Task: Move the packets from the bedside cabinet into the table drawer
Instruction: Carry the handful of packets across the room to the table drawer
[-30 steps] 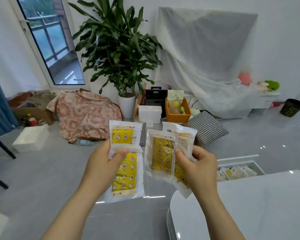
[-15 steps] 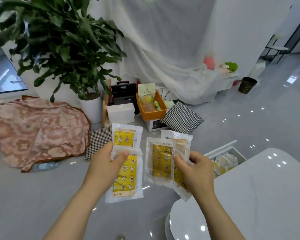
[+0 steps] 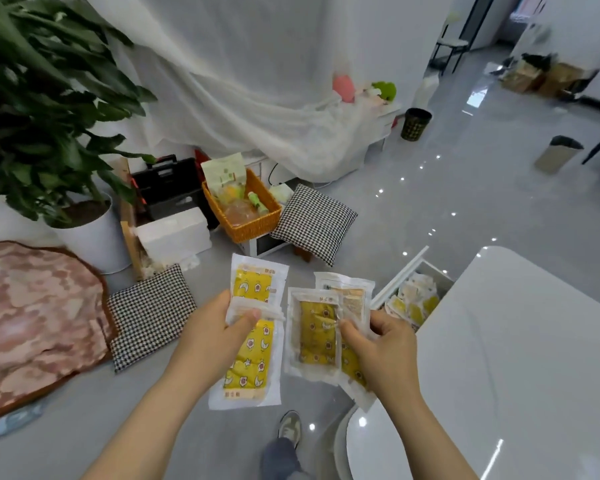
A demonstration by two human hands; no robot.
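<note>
The left hand [image 3: 212, 337] pinched two yellow packets [image 3: 253, 341]; the right hand [image 3: 383, 348] pinched two more [image 3: 317, 336], near the open table drawer [image 3: 413, 296] holding packets.

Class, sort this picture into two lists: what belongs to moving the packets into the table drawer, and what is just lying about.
Belongs to the job:
left hand
right hand
left-hand packets
right-hand packets
open table drawer
packets already inside

Just lying about:
potted plant
orange basket
checked cushion by the basket
checked cushion by the blanket
pink blanket
black bin
</note>
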